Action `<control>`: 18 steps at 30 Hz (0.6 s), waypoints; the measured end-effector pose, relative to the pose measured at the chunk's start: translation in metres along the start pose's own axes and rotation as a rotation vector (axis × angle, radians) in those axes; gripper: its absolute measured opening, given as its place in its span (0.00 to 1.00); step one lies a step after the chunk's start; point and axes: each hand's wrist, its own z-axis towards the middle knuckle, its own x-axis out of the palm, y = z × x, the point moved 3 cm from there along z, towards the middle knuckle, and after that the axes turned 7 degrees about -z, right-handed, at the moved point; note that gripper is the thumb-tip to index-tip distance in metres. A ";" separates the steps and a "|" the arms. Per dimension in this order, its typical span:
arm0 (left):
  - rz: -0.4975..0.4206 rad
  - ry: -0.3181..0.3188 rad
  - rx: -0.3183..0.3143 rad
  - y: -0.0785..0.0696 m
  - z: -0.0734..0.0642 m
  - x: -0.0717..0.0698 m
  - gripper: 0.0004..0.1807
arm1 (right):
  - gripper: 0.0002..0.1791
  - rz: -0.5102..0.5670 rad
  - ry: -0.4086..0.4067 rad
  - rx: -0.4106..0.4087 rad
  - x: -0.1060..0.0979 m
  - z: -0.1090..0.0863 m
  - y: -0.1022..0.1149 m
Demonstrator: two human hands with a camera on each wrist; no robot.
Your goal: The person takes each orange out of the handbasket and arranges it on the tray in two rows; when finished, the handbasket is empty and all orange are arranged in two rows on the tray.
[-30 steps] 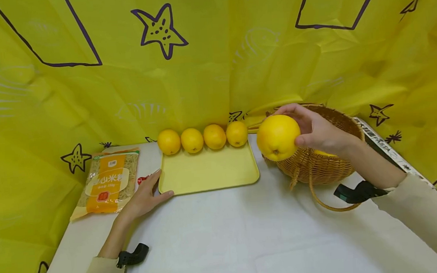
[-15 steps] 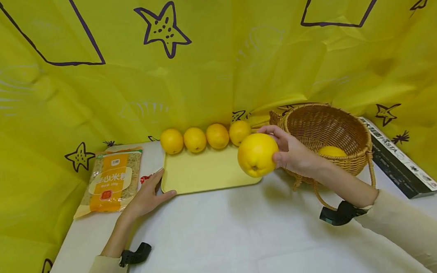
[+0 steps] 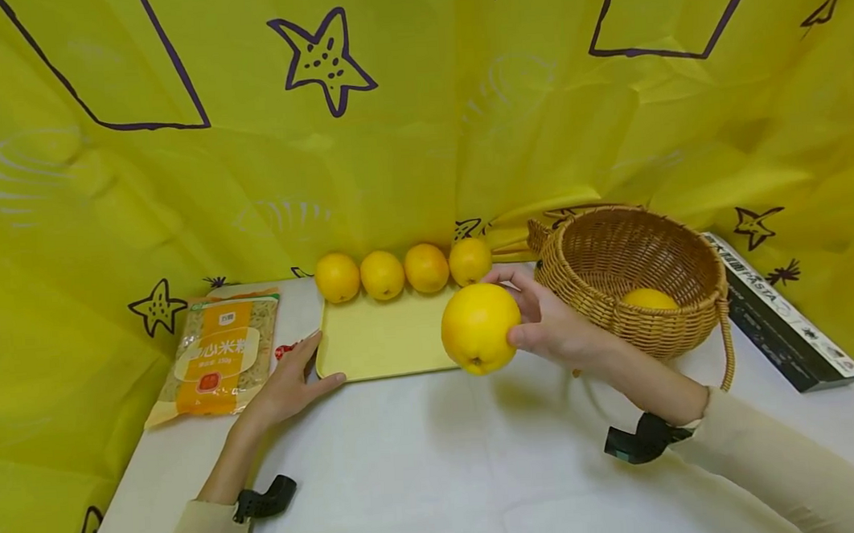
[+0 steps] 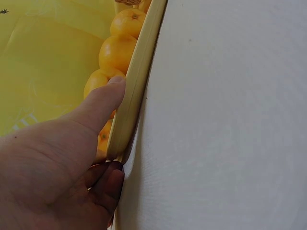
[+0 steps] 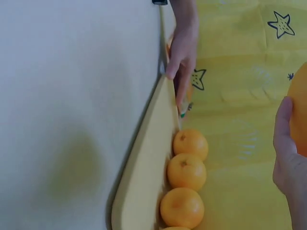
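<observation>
In the head view my right hand [image 3: 546, 321] grips an orange [image 3: 481, 328] in the air over the right front part of the yellow tray [image 3: 388, 349]. The orange's right side is partly covered by the fingers; the right wrist view shows only its edge [image 5: 300, 115] at the border. My left hand [image 3: 288, 382] holds the tray's left front corner, its thumb along the front rim and its fingers by the left side. Several oranges [image 3: 381, 275] stand in a row along the tray's back edge. Another orange [image 3: 649, 299] lies inside the wicker basket [image 3: 640, 328] at the right.
A bag of rice noodles [image 3: 218, 358] lies left of the tray, with a small red item [image 3: 284, 350] beside it. Right of the basket lies a black-and-white pasta box [image 3: 785, 320]. A yellow patterned cloth [image 3: 393, 164] hangs behind the white table [image 3: 409, 477].
My right hand has carried the orange leftward and down, from in front of the basket to over the tray's right part. The left hand stays at the tray corner.
</observation>
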 end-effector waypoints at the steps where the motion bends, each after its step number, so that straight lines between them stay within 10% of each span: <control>1: 0.001 -0.002 0.000 0.000 0.000 0.000 0.51 | 0.32 0.009 0.000 0.001 0.001 0.001 -0.001; 18: -0.004 0.000 -0.011 0.001 0.000 0.000 0.52 | 0.28 0.245 -0.217 0.004 0.005 0.029 -0.018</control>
